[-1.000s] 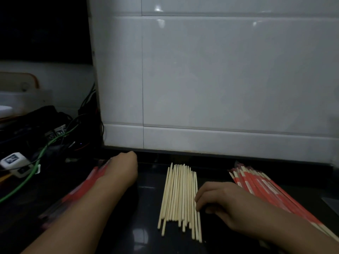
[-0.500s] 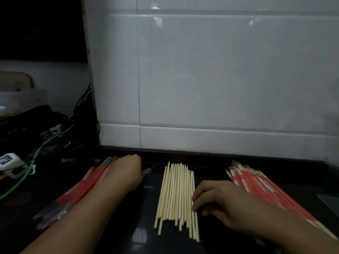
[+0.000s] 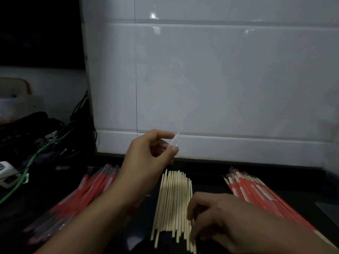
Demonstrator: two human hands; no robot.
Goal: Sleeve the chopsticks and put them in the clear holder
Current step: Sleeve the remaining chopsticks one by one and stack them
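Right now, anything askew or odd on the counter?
Mostly tidy. The bare chopsticks fan out unevenly at their near ends by the right hand. The left hand pinches a clear sleeve. No clear holder in view.

Dim, grainy view; faint glare on white tiles (image 3: 220, 79), black upper-left corner, soft edges.

A dim kitchen or food-shop back corner: glossy white wall tiles (image 3: 220, 79) rise at 12 o'clock behind a black polished table (image 3: 211, 167), with tangled cables (image 3: 55, 140) heaped at 9 o'clock beside bare chopsticks (image 3: 172, 204)
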